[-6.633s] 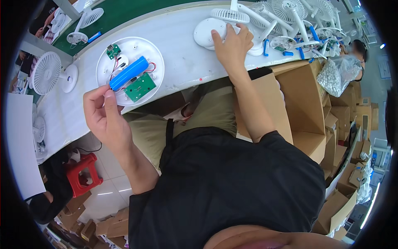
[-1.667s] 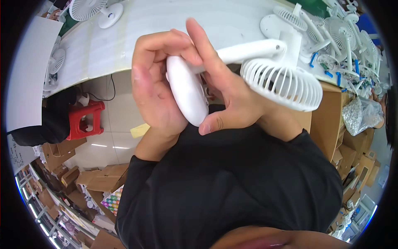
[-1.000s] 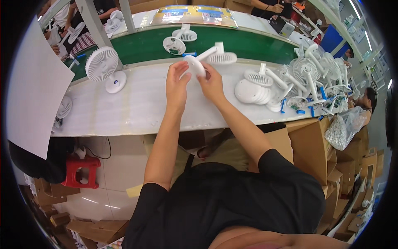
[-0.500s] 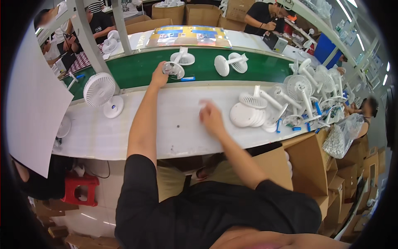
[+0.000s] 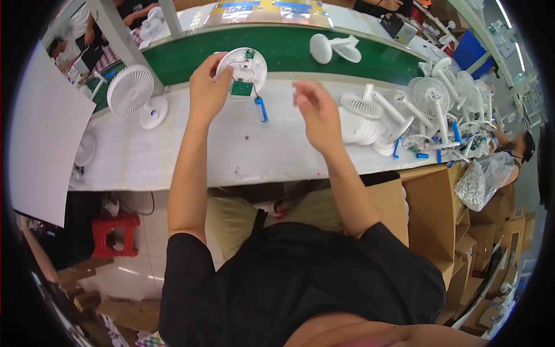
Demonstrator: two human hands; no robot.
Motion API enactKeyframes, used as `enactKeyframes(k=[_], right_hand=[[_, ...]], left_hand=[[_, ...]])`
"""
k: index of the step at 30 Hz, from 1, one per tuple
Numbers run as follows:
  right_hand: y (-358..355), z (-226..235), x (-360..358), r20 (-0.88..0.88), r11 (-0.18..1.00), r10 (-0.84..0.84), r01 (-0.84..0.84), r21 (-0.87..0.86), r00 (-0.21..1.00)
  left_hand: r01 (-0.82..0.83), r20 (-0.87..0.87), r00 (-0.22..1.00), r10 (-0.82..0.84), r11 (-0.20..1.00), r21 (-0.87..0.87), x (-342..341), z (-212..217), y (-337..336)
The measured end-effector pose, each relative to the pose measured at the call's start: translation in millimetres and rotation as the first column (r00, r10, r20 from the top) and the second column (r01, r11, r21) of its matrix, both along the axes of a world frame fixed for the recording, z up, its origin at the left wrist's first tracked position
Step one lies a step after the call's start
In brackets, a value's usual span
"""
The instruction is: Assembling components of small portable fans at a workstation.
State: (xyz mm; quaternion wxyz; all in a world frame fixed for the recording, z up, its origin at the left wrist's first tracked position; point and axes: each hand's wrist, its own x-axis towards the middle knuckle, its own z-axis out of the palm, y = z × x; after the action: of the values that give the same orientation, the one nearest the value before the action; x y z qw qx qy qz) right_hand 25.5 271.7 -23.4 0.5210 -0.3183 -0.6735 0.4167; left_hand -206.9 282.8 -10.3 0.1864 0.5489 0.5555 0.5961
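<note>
My left hand (image 5: pixel 209 87) grips a small white desk fan (image 5: pixel 260 61) by the rim of its round base, thumb on the inside. The open underside faces me and shows a green circuit board (image 5: pixel 241 88), a smaller board near the far rim and thin wires. From the wires a blue cylindrical battery (image 5: pixel 261 109) dangles over the white bench. The rest of this fan is hidden behind the base. To the right, my right hand (image 5: pixel 319 113) hovers above the bench, holding nothing, fingers loosely bent and apart. A stack of white round bases (image 5: pixel 359 130) lies just beyond it.
A green conveyor belt (image 5: pixel 289 43) runs behind the white bench (image 5: pixel 191 156), carrying another fan (image 5: pixel 334 48). An assembled fan (image 5: pixel 132 92) stands at left. Several unfinished fans (image 5: pixel 433 98) crowd the right end. Cardboard boxes (image 5: pixel 428 214) stand below right; a red stool (image 5: pixel 115 234) lower left.
My left hand has lifted the fan off the belt's near edge and turned its base underside toward me, battery now hanging. My right hand has moved forward and right. The view has tilted down.
</note>
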Motion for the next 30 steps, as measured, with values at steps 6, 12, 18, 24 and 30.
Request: enactKeyframes(k=[6, 12, 18, 24, 30], right_hand=[[-17.6, 41.2, -23.8, 0.283, 0.829, -0.023, -0.14, 0.542, 0.959], [-55.5, 56.1, -30.3, 0.32, 0.854, 0.052, -0.209, 0.477, 0.946], [-81.9, 72.1, -19.7, 0.316, 0.931, 0.017, -0.13, 0.342, 0.949], [-87.2, 74.6, -17.4, 0.224, 0.969, 0.046, -0.098, 0.228, 0.973], [-90.1, 67.7, -26.5, 0.166, 0.945, 0.155, -0.195, 0.264, 0.974]], left_hand=[[-0.109, 0.347, 0.932, 0.101, 0.994, 0.003, 38.2, 26.1, -89.2], [-0.015, 0.541, 0.841, -0.019, 0.998, 0.058, 67.9, 26.3, -136.3], [0.087, 0.495, 0.854, -0.162, 0.981, 0.172, 83.1, 19.9, -148.0], [0.057, 0.093, 0.993, -0.076, 0.98, 0.19, 92.4, 19.5, -158.2], [-0.076, 0.203, 0.979, 0.018, 0.956, 0.282, 99.5, -1.0, -159.3]])
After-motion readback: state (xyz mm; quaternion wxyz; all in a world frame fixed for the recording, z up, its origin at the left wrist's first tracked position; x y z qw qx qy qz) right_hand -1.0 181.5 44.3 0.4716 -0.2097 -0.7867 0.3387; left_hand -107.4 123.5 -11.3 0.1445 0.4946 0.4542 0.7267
